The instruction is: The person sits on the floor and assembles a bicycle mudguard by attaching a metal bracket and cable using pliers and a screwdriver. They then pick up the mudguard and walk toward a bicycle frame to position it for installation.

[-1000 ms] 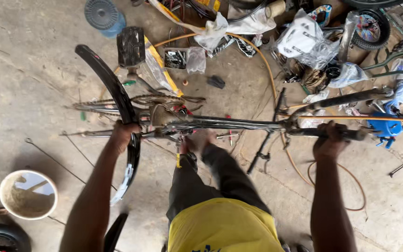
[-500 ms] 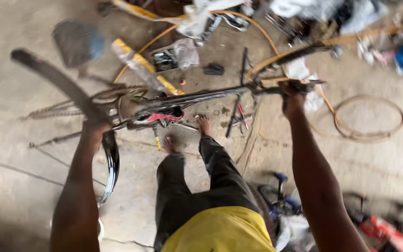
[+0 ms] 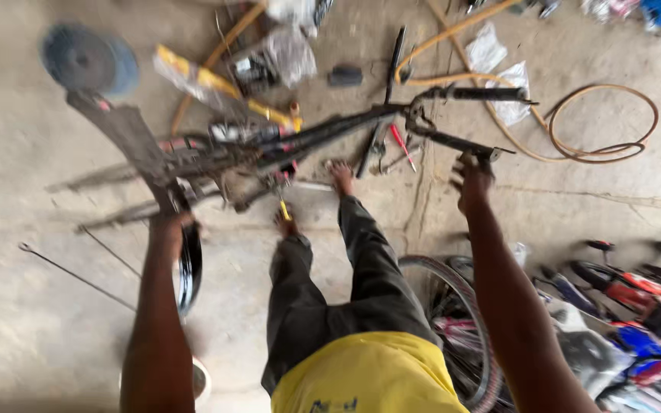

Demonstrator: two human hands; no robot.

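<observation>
Head view, single frame, partly motion-blurred. Bicycle frame (image 3: 323,134), dark, held off the concrete floor (image 3: 55,336) at arm's length, lying roughly level across the upper middle of the picture, its left end smeared by blur. Left hand (image 3: 170,229) closed around the black mudguard (image 3: 189,264) at the frame's left end, knuckles up; the curved guard runs down past the wrist. Right hand (image 3: 470,180) raised to the black handlebar (image 3: 460,143) at the frame's right end, fingers curled at the bar; whether the grip is fully closed cannot be told. Second bar end (image 3: 483,94) sticks out to the right just above. Legs in dark trousers (image 3: 346,291) and a yellow shirt (image 3: 369,378) fill the lower middle, bare feet under the frame. Red-handled tool (image 3: 402,145) on the floor near the right foot. Orange hose (image 3: 598,122) looped on the floor to the upper right, well apart from the hands. Crumpled plastic bags (image 3: 499,73) beside the hose. Blue round object (image 3: 89,57) at upper left, blurred. Thin spokes (image 3: 78,275) lie on the floor at left. White bucket (image 3: 202,378), only its rim showing, below the left forearm. Wheel (image 3: 453,306) and parked small bikes (image 3: 629,298) at lower right, beside the right arm.
</observation>
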